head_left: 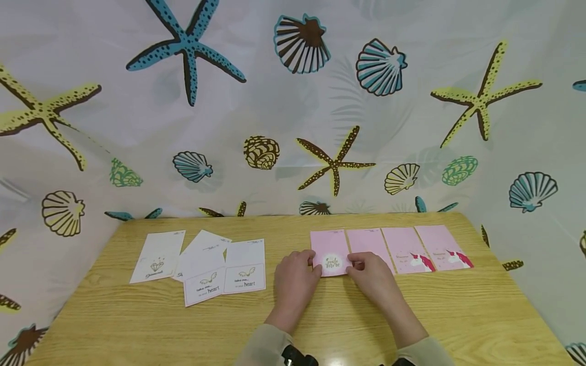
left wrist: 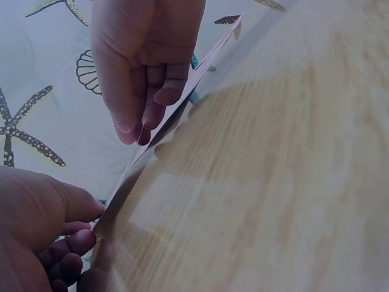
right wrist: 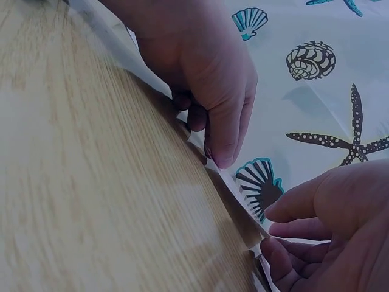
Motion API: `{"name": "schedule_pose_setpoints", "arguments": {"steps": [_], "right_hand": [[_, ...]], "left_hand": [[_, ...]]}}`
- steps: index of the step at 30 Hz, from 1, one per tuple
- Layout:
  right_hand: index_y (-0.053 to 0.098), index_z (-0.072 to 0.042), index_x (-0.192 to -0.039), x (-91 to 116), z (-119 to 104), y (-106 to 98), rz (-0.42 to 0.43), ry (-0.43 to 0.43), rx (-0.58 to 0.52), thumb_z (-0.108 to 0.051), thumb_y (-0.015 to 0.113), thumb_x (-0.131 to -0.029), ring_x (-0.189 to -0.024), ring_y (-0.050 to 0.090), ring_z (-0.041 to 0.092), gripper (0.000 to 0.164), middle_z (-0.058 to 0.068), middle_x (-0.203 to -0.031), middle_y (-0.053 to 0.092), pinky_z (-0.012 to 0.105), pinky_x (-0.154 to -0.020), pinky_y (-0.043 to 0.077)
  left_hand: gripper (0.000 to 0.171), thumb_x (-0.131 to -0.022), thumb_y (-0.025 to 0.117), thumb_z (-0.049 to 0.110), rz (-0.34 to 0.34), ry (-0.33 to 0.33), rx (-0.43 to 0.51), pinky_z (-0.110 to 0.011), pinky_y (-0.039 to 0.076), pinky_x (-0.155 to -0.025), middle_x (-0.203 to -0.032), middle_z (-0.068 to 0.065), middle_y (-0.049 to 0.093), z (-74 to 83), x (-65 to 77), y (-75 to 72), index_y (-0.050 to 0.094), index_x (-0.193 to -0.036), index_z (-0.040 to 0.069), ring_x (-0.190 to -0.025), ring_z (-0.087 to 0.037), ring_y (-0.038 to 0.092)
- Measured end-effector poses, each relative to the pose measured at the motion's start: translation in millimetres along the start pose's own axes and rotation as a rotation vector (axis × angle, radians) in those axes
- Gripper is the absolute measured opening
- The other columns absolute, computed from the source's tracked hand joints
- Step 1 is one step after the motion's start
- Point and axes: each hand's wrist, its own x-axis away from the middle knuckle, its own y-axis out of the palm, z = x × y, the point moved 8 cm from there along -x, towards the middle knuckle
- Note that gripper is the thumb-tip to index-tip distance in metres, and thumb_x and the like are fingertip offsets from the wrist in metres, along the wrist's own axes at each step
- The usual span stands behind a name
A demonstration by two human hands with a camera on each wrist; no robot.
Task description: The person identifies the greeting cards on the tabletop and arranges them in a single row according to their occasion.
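Pink card [head_left: 327, 243], white oval, gold "Smile More" lettering.

Even light around us; pale glare toward the near edge of the light-brown wooden table [head_left: 183, 333], soft shadows below bare left hand [head_left: 294, 281] and bare right hand [head_left: 374, 278]. Wrist views: dimmer, bluish, hazy.

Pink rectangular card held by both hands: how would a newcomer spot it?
On the pale wooden table, four pink cards form a row right of centre. The target card is leftmost, pinched by the left hand and right hand. It alone visibly shows gold "Smile More" lettering.
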Motion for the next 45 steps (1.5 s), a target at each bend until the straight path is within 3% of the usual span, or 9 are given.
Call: {"name": "schedule_pose_setpoints", "arguments": {"steps": [9,16,21,30,45], "right_hand": [[0.079,0.000,-0.129,2.6,-2.5,-2.5,-0.005,-0.001,0.004,-0.011,0.076,-0.100,-0.102,0.070,0.025,0.031,0.010,-0.112,0.078,0.050,-0.094,0.057],[0.079,0.001,-0.129,3.4,-4.0,-4.2,-0.003,-0.010,0.003,-0.011,0.075,-0.100,-0.100,0.067,0.024,0.031,0.010,-0.111,0.077,0.049,-0.091,0.057],[0.079,0.001,-0.128,4.8,-8.1,-3.2,-0.016,-0.048,0.007,-0.012,0.075,-0.102,-0.105,0.069,0.026,0.030,0.013,-0.119,0.078,0.052,-0.096,0.057],[0.081,0.001,-0.123,7.0,-10.5,-2.9,-0.034,-0.044,0.024,-0.012,0.075,-0.103,-0.110,0.072,0.029,0.025,0.012,-0.116,0.080,0.053,-0.099,0.057],[0.082,0.001,-0.120,7.0,-7.9,-3.6,-0.032,-0.045,0.014,-0.011,0.075,-0.103,-0.107,0.072,0.029,0.022,0.012,-0.113,0.080,0.053,-0.098,0.057]], "left_hand": [[0.031,-0.095,0.088,0.023,-0.034,-0.009,-0.032,-0.049,0.054,-0.087,-0.098,-0.002,0.072,-0.8,1.3,3.7,0.083,-0.123,0.009,-0.091,-0.026,0.066],[0.033,-0.095,0.089,0.025,-0.029,0.024,-0.075,-0.053,0.056,-0.091,-0.107,-0.008,0.075,2.5,3.9,3.9,0.082,-0.124,0.009,-0.100,-0.032,0.070],[0.035,-0.095,0.089,0.026,-0.030,0.048,-0.091,-0.055,0.055,-0.092,-0.116,-0.013,0.075,3.9,4.4,3.7,0.082,-0.125,0.010,-0.106,-0.035,0.070],[0.035,-0.096,0.089,0.027,-0.026,0.107,-0.118,-0.056,0.056,-0.090,-0.118,-0.012,0.074,6.6,5.2,4.0,0.083,-0.128,0.014,-0.104,-0.035,0.070],[0.038,-0.097,0.088,0.028,-0.050,0.092,-0.145,-0.053,0.055,-0.089,-0.120,-0.011,0.073,6.9,5.6,6.1,0.082,-0.132,0.016,-0.104,-0.033,0.068]]}}
